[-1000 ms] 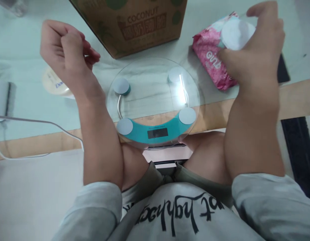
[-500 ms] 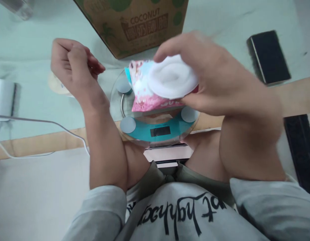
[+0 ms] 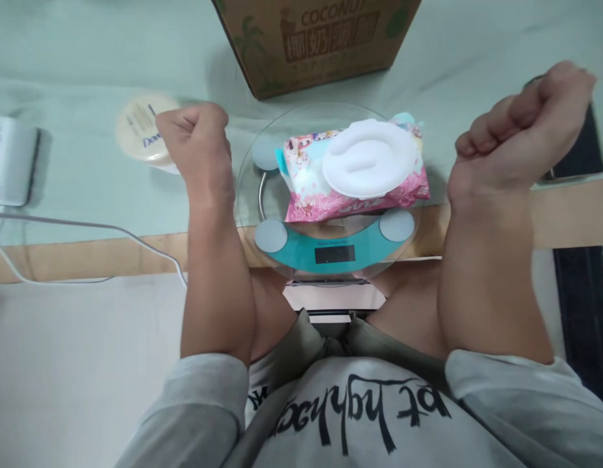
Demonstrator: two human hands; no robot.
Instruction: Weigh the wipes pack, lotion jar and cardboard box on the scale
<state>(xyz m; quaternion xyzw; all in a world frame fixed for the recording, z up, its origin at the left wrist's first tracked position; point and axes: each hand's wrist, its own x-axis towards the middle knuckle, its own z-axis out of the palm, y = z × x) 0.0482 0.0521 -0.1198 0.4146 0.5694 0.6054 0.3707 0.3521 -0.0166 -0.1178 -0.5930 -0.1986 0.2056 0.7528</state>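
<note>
A pack of wet wipes (image 3: 306, 175), pink and pale blue with a white oval lid, lies on the round glass scale (image 3: 292, 252). The scale's teal strip carries a dark display. To the left of it, my left hand (image 3: 197, 140) is closed in a fist, with nothing seen in it. A round cream Dove tub (image 3: 140, 130) sits just beside that hand, partly behind it. On the right, my right hand (image 3: 520, 130) is held away from the wipes with its fingers curled in, and nothing shows in it. It partly covers a dark phone-like slab (image 3: 581, 153).
A cardboard coconut carton (image 3: 325, 55) stands behind the scale. At far left are a white box-shaped device (image 3: 12, 159) and a white cable (image 3: 111, 227) crossing the wooden table edge (image 3: 569, 211). A black strip-like object (image 3: 581, 305) lies at lower right.
My right hand has let go of the wipes and moved off to the right. The wipes now rest on the scale. My left hand has closed into a tighter fist; the view has shifted.
</note>
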